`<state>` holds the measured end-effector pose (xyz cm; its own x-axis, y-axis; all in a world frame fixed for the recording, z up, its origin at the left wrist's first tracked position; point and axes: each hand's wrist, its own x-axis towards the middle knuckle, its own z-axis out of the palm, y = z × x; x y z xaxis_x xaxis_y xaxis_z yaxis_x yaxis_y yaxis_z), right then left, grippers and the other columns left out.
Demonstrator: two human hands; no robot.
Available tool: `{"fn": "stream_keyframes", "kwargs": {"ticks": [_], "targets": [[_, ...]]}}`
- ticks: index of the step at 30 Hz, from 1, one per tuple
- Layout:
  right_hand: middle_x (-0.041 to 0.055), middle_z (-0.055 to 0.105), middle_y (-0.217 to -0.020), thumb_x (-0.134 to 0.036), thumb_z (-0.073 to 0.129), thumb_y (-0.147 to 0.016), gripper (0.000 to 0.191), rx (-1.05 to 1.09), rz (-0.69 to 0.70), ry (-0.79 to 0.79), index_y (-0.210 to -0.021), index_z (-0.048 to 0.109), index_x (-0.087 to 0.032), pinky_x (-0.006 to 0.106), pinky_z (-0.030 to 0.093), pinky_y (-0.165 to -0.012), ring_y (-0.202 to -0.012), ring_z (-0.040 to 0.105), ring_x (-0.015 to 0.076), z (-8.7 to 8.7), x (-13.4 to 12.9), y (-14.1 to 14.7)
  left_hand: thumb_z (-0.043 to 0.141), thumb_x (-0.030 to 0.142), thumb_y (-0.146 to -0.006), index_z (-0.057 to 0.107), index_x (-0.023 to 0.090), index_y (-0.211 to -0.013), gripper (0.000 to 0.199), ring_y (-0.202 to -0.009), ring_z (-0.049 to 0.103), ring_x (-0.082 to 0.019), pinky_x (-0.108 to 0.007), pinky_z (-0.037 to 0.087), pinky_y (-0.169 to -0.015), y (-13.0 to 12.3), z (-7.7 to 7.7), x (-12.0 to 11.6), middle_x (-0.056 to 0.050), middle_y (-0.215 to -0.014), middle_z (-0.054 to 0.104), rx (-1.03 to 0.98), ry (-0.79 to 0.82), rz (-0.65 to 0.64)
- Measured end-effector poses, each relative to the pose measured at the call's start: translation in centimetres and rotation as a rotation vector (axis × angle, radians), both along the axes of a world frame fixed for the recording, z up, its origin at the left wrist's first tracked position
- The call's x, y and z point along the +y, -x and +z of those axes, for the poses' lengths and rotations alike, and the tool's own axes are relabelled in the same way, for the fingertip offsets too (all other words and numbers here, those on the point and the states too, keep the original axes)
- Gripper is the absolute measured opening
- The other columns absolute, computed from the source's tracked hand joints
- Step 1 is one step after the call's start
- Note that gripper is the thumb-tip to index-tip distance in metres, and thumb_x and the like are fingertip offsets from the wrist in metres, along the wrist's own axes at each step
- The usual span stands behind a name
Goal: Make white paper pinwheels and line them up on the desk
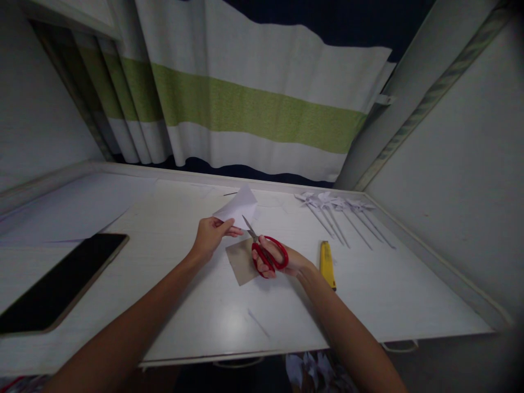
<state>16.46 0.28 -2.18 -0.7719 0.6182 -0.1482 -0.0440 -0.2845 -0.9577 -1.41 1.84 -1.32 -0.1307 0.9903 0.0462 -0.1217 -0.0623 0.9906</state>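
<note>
Paper [239,206], at the middle of the head view, is pinched between thumb and fingers of the left hand [210,234]; the right hand [275,252] grips red scissors [256,246]. White table [196,311] below; striped curtain [245,103] across the top.

Upper frame: a curtain [254,109], hanging in folds, banded navy, white and green, with a dark lower hem. Lower left: a flat device [65,284] with black screen and pale rim, lying on the white counter [196,322]. Right of centre: a yellow cutter [326,262], dark at its lower end. Lower right: a curved handle [401,349] below the front edge. Far right: a plain wall [458,164].
</note>
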Motion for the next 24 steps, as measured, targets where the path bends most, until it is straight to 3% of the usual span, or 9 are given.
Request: {"fn": "stream_keyframes", "kwargs": {"ticks": [13,24], "targets": [[-0.0048,0.044,-0.037,-0.053,0.033,-0.078,0.043,-0.055,-0.060,0.008,-0.065,0.045,-0.014,0.016,0.026,-0.026,-0.026,0.035,0.0048,0.5,0.0,0.4,0.057,0.025,-0.067,0.060,0.004,-0.056,0.024,-0.050,0.061,-0.015,-0.025,0.051,-0.058,0.3,-0.2,0.1,-0.013,-0.059,0.066,0.109,-0.013,-0.028],[-0.0044,0.046,-0.038,-0.052,0.036,-0.078,0.042,-0.070,-0.079,-0.003,-0.065,0.047,-0.014,0.016,0.029,-0.025,-0.026,0.039,0.0060,-0.4,0.4,-0.1,0.057,0.025,-0.065,0.060,0.005,-0.056,0.023,-0.047,0.059,-0.014,-0.025,0.049,-0.054,0.5,-0.2,0.3,-0.010,-0.055,0.065,0.137,-0.018,0.001]]}}
